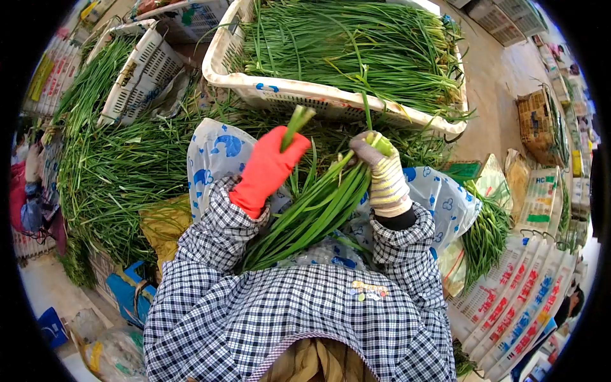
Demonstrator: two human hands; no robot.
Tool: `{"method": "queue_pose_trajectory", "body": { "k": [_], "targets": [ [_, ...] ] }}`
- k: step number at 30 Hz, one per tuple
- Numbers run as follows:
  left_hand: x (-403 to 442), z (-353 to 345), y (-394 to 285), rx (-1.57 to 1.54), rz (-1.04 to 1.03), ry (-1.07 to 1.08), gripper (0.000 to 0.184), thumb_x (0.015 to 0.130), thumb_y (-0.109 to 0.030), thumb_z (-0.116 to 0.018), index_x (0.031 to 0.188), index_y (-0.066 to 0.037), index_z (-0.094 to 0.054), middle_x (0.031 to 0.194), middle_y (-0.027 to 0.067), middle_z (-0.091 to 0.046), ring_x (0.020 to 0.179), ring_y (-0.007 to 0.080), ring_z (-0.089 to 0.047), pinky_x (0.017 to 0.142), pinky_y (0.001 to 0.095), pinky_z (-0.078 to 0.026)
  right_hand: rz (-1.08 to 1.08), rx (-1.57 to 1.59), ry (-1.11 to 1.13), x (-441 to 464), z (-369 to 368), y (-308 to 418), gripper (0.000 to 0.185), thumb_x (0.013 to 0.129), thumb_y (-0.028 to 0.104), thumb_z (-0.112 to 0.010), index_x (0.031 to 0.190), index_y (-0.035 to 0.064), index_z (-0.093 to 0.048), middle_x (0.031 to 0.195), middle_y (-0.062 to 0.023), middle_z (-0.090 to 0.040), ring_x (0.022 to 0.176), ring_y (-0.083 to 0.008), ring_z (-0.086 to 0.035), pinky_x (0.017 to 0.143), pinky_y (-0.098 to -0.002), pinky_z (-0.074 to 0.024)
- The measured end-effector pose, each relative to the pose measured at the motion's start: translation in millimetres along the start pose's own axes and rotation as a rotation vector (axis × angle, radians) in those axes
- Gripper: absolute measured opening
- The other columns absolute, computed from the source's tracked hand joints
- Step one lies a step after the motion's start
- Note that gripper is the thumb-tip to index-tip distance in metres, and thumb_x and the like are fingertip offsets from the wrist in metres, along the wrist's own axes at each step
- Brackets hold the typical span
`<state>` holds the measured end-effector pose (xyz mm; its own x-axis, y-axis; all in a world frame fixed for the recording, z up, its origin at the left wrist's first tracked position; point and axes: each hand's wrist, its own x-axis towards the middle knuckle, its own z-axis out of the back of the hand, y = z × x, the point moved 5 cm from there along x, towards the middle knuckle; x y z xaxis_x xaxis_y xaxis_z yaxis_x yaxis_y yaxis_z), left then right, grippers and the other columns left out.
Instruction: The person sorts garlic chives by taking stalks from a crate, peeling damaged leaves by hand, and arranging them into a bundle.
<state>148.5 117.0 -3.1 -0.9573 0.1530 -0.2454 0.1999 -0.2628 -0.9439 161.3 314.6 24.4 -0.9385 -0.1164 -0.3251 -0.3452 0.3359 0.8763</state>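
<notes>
My left hand [272,164], in a red rubber glove, is closed round a few green stalks whose pale cut ends [299,121] stick up above the fist. Beside it my right hand [380,167], in a grey and yellow striped knit glove, grips a bunch of Chinese chives [318,204] near the stem ends. The long leaves of that bunch slope down to the left across my lap. Under them lies a clear plastic sheet with blue prints [219,156]. My checked smock covers both arms.
In front stands a white plastic crate [254,86] filled with chives [350,51]. A second crate [140,76] leans at the left beside a large heap of loose chives [121,184]. More chives [487,232] lie at the right, near stacked white crates [509,299]. A brown basket [540,124] stands farther off.
</notes>
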Motion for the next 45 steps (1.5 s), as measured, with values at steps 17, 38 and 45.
{"method": "queue_pose_trajectory", "body": {
  "k": [17,38,45],
  "targets": [
    [-21.3,-36.4,-38.4,-0.419,0.192,0.28,0.028,0.086,-0.026,-0.063,0.095,0.0,-0.067,0.079,-0.0039,-0.062,0.067,0.0035,-0.051,0.061,0.0198,-0.041,0.11,0.167,0.007,3.1,-4.9,-2.5,0.013,0.084,0.007,-0.063,0.094,0.0012,-0.065,0.093,-0.0063,-0.067,0.082,-0.0136,-0.061,0.075,-0.0257,-0.0488],
    [-4.5,24.0,4.0,-0.228,0.01,-0.202,0.042,0.084,-0.015,-0.062,0.124,-0.006,-0.051,0.097,0.0019,-0.062,0.069,0.0075,-0.054,0.055,0.02,-0.037,-0.03,0.245,-0.013,-6.3,7.1,-8.2,0.019,0.085,0.012,-0.062,0.1,0.0006,-0.061,0.079,-0.0101,-0.066,0.07,-0.0196,-0.063,0.067,-0.0334,-0.0533],
    [-22.0,-27.3,-29.2,-0.32,0.035,0.357,0.057,0.09,-0.013,-0.051,0.142,-0.007,-0.027,0.128,0.006,-0.051,0.09,0.0111,-0.061,0.056,0.0194,-0.041,0.023,-0.025,0.021,9.2,-20.1,1.1,0.017,0.084,0.01,-0.064,0.099,0.001,-0.063,0.074,-0.0002,-0.061,0.063,-0.007,-0.053,0.059,-0.0209,-0.0425]
  ]
}}
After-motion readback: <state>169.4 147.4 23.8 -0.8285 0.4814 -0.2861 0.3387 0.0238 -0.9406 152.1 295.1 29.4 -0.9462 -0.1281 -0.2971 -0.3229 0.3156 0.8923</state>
